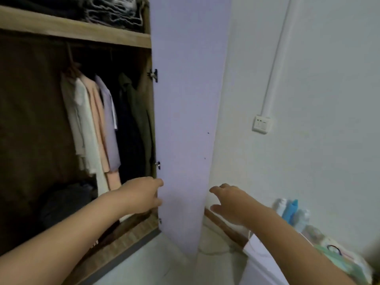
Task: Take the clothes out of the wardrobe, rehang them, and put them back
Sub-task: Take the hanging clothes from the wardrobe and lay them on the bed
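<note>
Wardrobe (61,140) stands open: clothes (96,128) hang in a tight row on the rail, pale ones left, dark ones against the hinge side. Folded stack (115,11) on the top shelf, dark heap (65,200) on the floor. Door (185,120) swung wide. Left hand (141,196) at its hinge edge, fingers hidden, grip unclear. Right hand (230,202) near the free edge, fingers spread, holding nothing. Bottles (292,210) line the wall.

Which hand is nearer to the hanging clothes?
Left. The left hand is at the door's hinge edge, just below the clothes. The right hand is beyond the door's outer edge, farther away.
</note>
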